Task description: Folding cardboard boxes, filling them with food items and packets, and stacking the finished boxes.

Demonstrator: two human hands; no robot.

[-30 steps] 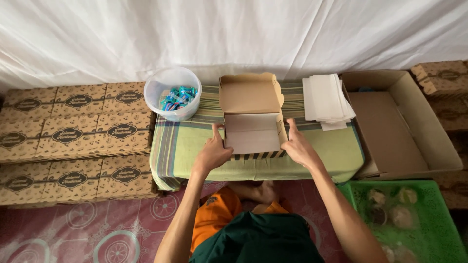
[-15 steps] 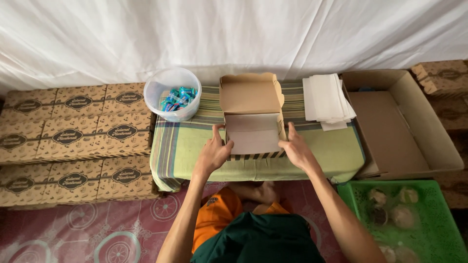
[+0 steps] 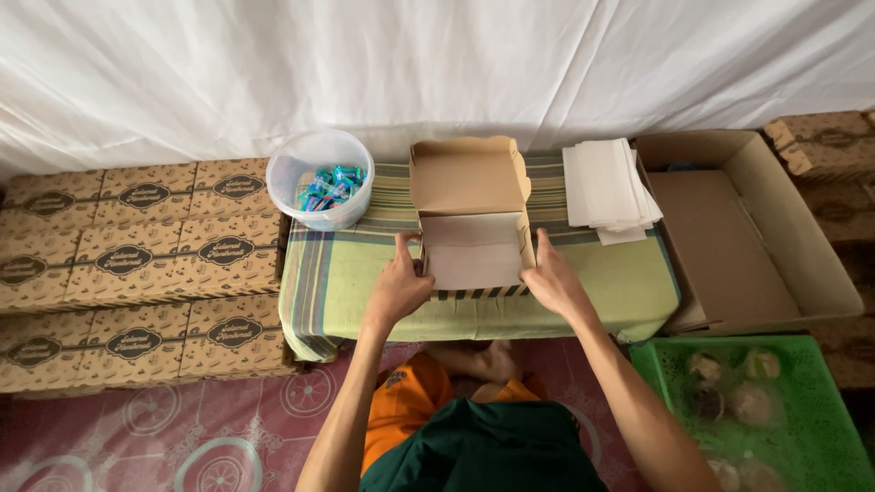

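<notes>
A small brown cardboard box [image 3: 474,241] stands open on the worktop [image 3: 602,282], its lid flipped up and back. A pale sheet lines the inside. Its front wall has a striped edge. It sits just right of the tub [image 3: 321,178].

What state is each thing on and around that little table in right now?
Small cardboard box: lid open, paper-lined, held at both sides.
Left hand: gripping box.
Right hand: gripping box.
Plastic tub: uncovered, holding blue-wrapped sweets.
Paper sheets: stacked.
Large carton: open.
Green crate: holding round foods.
</notes>
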